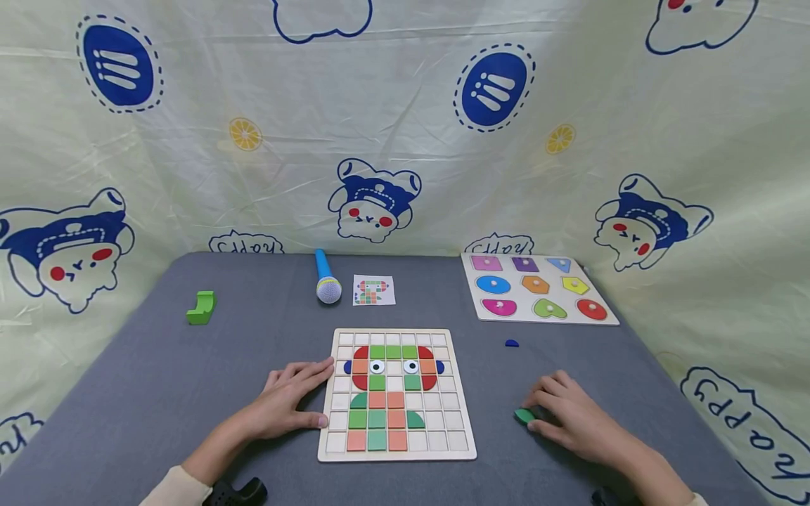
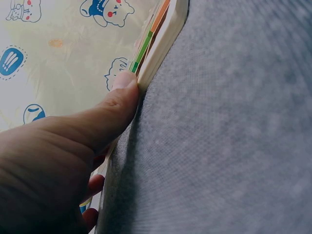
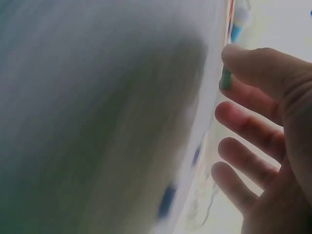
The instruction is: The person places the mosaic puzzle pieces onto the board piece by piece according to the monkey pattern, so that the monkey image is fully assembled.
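Observation:
A white wooden grid board (image 1: 436, 420) lies flat on the table, with coloured squares, rounded corner tiles and two eye tiles forming a figure. Along its left edge rests my left hand (image 1: 285, 399), fingers stretched out and thumb against the lower side. In the left wrist view the thumb (image 2: 127, 83) touches the board's rim (image 2: 165, 41). To the right of the board, my right hand (image 1: 579, 422) pinches a small dark green rounded tile (image 1: 524, 417) between thumb and index finger, just over the table. The right wrist view shows this green tile (image 3: 225, 79) edge-on.
A small blue half-round tile (image 1: 512, 344) lies right of the board. Behind stand a picture card (image 1: 375, 289), a blue toy microphone (image 1: 323, 266) and a shape puzzle board (image 1: 538, 320). A green curved block (image 1: 202, 308) sits at the far left. A printed curtain (image 1: 405, 105) surrounds the table.

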A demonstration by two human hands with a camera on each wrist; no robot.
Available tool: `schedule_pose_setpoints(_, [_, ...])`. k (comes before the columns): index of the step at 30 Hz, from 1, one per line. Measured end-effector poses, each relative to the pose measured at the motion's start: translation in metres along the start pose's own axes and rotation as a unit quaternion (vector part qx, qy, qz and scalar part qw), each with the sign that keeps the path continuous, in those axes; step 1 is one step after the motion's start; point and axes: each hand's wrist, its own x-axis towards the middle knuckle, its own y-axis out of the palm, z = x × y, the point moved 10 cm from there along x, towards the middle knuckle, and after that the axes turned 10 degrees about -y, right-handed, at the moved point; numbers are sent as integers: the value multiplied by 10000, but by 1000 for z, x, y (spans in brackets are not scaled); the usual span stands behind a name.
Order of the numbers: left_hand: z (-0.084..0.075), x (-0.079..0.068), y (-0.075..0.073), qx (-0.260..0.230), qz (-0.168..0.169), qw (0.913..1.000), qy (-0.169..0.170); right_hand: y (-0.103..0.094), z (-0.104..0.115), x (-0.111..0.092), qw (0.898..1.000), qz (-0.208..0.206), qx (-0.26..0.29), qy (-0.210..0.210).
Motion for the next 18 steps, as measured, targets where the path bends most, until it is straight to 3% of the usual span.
schedule_pose_setpoints(7, [-1,-1,-1,10,-36,10000,44,7,49,41,9989,56,270,-390])
schedule_pose_setpoints(13, [-2,-1,-2,24,-129,9998,146,8,99,76,9922,-354,451,-1110])
schedule_pose_setpoints(18, [-3,-2,-2,29,-148,9997,177,14,133,101,9869,-530,412,-1467])
